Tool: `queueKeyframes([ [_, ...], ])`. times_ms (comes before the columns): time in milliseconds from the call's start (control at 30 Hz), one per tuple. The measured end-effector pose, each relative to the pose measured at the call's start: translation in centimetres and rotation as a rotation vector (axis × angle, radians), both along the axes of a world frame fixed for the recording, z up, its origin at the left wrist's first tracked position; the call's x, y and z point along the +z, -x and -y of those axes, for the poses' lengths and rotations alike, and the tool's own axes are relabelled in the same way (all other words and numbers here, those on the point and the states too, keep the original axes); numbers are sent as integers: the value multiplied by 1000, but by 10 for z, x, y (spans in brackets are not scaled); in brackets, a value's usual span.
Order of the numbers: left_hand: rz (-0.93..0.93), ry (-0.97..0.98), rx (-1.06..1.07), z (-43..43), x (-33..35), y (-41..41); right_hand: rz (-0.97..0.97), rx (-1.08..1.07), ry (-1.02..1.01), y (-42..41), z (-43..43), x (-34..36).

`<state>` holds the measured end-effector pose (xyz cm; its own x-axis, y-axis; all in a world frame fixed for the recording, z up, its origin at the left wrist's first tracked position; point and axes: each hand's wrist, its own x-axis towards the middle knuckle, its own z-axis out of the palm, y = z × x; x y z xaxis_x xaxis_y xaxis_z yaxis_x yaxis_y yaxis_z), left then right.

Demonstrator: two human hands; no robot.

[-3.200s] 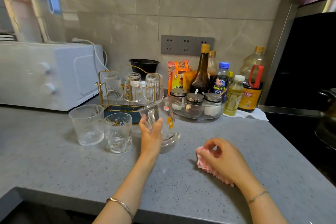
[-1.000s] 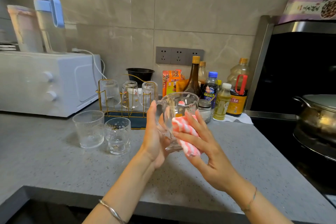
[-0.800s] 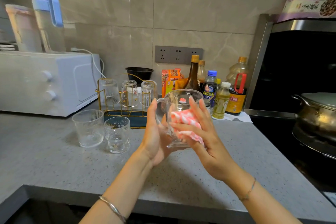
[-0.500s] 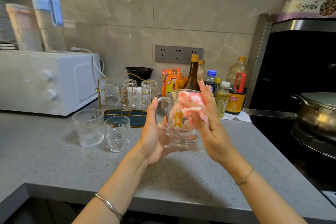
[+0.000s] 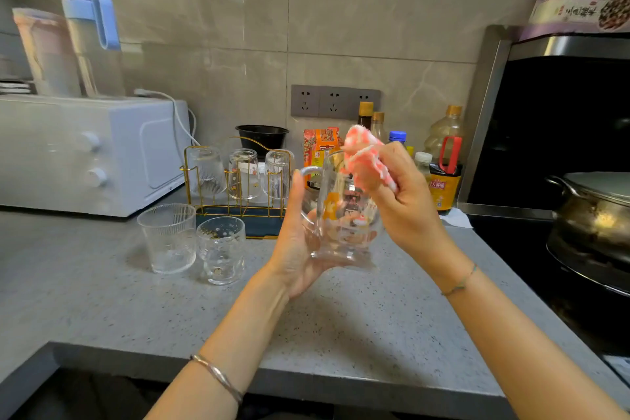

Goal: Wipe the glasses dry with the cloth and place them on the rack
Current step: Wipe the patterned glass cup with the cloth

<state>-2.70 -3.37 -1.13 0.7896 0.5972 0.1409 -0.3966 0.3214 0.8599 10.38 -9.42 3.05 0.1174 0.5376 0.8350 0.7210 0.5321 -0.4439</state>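
Handled glass, gripped round its wall by the left hand above the counter; cloth pinched at its rim by the right hand. The cloth is best pushed inside while the glass is turned.

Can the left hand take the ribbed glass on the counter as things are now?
Probably not yet: the left hand holds the mug. The way to the ribbed glass looks free.
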Motion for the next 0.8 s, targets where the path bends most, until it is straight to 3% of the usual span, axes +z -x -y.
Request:
queueKeyframes([
  [133, -14, -43, 178, 11, -2, -8, 2, -86, -64, -5, -7, 3],
  [267, 41, 93, 267, 19, -10, -22, 42, -141, -98, -9, -13, 5],
  [433, 35, 132, 317, 21, -9, -32, 27, -107, -45, -13, -14, 4],
  [800, 119, 101, 269, 13, 1, -26, 291, -3, 66, -2, 1, -49],
])
